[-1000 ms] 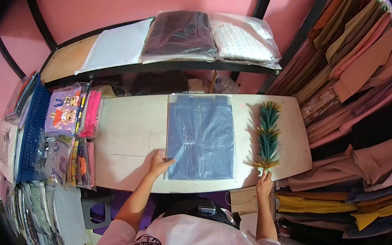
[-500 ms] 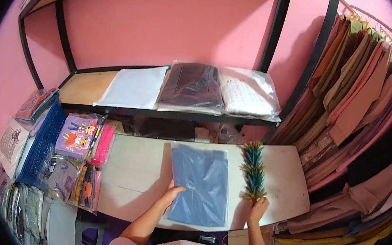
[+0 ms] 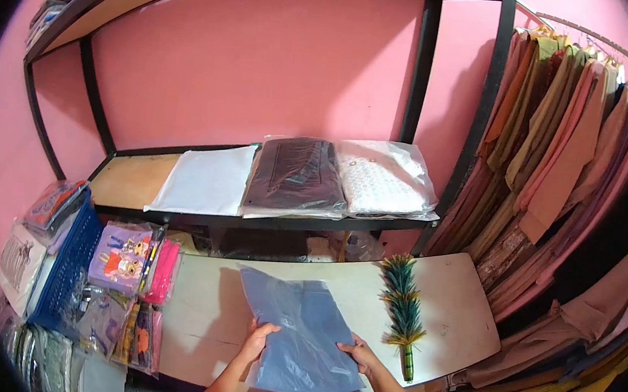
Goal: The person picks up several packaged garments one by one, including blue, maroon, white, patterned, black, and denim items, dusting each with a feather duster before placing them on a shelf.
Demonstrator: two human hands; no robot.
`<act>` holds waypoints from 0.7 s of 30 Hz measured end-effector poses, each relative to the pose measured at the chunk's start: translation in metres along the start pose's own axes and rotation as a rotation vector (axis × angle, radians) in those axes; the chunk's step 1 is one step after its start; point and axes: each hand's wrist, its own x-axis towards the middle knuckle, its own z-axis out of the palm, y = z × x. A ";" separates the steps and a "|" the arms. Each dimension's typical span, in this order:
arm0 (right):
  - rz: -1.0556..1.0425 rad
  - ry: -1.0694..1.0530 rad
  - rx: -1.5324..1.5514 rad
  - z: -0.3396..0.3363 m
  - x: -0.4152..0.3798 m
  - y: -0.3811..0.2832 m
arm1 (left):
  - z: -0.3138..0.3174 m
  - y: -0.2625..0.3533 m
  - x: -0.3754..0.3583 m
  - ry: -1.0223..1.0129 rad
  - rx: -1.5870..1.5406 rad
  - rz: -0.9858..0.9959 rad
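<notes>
A blue folded item in a clear plastic bag (image 3: 304, 339) is tilted over the white table (image 3: 206, 291), held by both of my hands. My left hand (image 3: 258, 339) grips its left edge with the thumb on top. On the right edge, my right hand (image 3: 359, 353) is closed with the thumb over the plastic. A green and yellow feathery duster (image 3: 402, 303) lies on the table to the right of the bag, its striped handle pointing toward me.
Behind the table, a black-framed shelf (image 3: 304, 221) bears bagged white and dark clothes (image 3: 297, 175). On the left are a blue basket (image 3: 65, 270) and bagged colourful clothes (image 3: 120, 257). Hanging garments (image 3: 553, 143) line the right side.
My right hand has let go of the duster, which now lies on the table, and has taken the bag's right edge. The bag is now tilted and nearer to me. The view has tipped upward.
</notes>
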 end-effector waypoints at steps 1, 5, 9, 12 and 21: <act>-0.076 -0.008 0.004 0.009 -0.010 -0.014 | 0.006 0.013 -0.010 -0.013 0.012 -0.001; -0.196 0.008 -0.014 0.046 -0.063 -0.066 | 0.039 0.079 -0.051 -0.020 0.018 0.027; -0.443 0.103 -0.132 0.068 -0.096 -0.103 | 0.051 0.116 -0.053 -0.129 0.021 0.025; -0.612 0.161 -0.187 0.074 -0.104 -0.131 | 0.069 0.140 -0.041 -0.223 0.004 0.087; -0.928 0.281 -0.452 0.058 -0.082 -0.239 | 0.121 0.169 0.055 -0.395 0.078 0.347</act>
